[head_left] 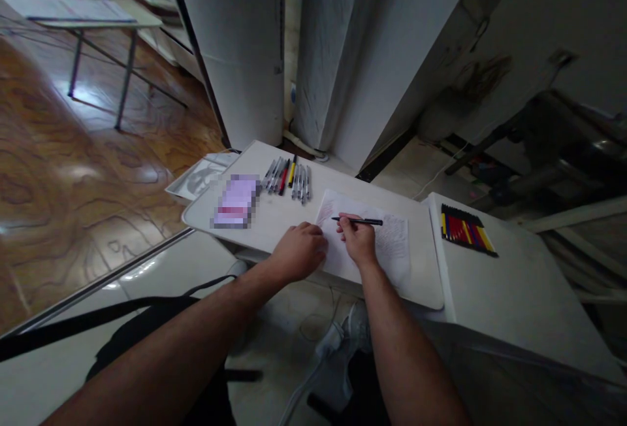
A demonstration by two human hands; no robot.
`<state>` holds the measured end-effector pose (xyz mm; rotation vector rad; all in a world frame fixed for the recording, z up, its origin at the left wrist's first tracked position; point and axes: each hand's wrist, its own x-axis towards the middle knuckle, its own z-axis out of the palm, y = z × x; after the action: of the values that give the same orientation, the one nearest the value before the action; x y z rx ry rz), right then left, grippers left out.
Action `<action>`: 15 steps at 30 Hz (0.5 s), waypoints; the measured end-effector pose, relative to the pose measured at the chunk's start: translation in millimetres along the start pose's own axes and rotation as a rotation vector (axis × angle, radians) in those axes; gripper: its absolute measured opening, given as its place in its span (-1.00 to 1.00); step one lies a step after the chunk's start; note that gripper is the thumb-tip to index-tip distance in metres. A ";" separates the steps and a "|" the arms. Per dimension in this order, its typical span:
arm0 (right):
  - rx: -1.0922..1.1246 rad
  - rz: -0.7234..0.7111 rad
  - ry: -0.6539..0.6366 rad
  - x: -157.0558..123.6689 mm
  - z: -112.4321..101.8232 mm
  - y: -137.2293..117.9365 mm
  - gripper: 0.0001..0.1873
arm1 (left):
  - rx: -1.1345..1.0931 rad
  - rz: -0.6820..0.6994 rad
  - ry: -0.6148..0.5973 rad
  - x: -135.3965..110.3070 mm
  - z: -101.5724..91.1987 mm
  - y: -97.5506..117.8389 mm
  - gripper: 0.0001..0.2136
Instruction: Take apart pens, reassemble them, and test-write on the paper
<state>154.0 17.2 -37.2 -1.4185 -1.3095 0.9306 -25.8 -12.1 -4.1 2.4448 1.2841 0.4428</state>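
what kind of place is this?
Probably a home or small indoor room with a makeshift writing spot; can't be sure which. Signs: a narrow white table bearing paper and a row of pens, plus a glossy wood-patterned floor.

I see a slim, straight black pen (369, 221) held in the right hand's fingers (344, 225), lying nearly level with its pointed tip to the left; I can't tell if the tip touches the paper. Beneath it, I have a white rectangular sheet of paper (343, 261) flat on the worktop (424, 259), reddish strokes at its far left, dense dark scribbling along its right.
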 end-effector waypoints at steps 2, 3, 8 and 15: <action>-0.055 -0.040 0.004 -0.3 3.8 5.4 -0.61 | 0.001 -0.002 -0.011 -0.4 -0.5 -0.4 -0.81; -0.088 -0.064 0.013 -0.4 4.9 7.2 -0.65 | 0.001 -0.005 -0.016 -0.5 -0.6 -0.4 -0.81; -0.185 -0.128 0.053 -1.7 5.6 8.6 -0.74 | 0.017 -0.027 -0.032 -0.3 -0.1 1.6 -0.81; -0.239 -0.193 0.034 -1.6 7.3 7.9 -0.76 | 0.074 -0.043 -0.065 0.0 -1.4 3.9 -0.79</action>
<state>148.8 16.9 -46.7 -1.4492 -1.5409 0.6354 -23.6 -14.0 -1.1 2.4648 1.3463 0.3064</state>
